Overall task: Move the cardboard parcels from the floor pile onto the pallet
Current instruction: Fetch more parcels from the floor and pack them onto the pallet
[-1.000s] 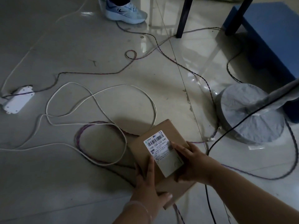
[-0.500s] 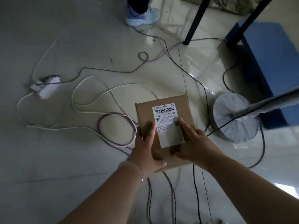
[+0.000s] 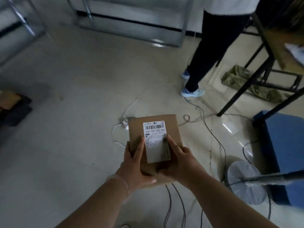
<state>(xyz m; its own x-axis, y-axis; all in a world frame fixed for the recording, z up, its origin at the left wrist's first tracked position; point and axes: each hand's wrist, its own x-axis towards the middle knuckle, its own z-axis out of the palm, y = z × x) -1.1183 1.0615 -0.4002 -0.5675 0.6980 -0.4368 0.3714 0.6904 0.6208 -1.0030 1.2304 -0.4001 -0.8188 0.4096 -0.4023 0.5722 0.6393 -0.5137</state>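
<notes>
Pale floor (image 3: pixel 74 99), strewn with cables (image 3: pixel 170 204), lies below. Held above it at centre is the cardboard parcel (image 3: pixel 171 127) — left hand (image 3: pixel 136 167) and right hand (image 3: pixel 180 162) each grip a near side, fingers (image 3: pixel 173 145) laid at its white label (image 3: pixel 155 139).

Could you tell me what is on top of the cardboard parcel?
A white barcode label lies on the cardboard parcel. The left hand and right hand overlap the label's sides and hide the parcel's near end.

Dim glossy floor (image 3: pixel 79 83), perhaps metal shelving (image 3: pixel 131 20) behind.
</notes>
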